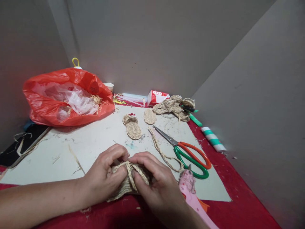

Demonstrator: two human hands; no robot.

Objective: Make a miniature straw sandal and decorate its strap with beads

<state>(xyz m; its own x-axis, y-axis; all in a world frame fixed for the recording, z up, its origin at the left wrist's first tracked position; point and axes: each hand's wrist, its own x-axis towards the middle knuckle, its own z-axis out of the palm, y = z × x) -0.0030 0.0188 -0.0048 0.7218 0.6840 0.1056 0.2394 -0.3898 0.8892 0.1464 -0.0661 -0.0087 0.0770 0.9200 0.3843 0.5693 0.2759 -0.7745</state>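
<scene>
Bare board (59, 156) lay open beyond the left hand (105, 178). Scissors (190, 154), a braid (162, 152) and a glue gun (189, 187) crowded the right hand (159, 187); a bag (66, 98) blocked the far left.

We can read no words here; the red and white box (157, 96) by the wall bears print, too blurred for us to make out.

Scissors (184, 149) right of weave (122, 190) — bag (47, 106) behind-left

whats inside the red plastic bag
Crumpled white plastic and loose straw strands show in the red bag's open mouth. Anything deeper is covered by that plastic and the bag's folds.
</scene>
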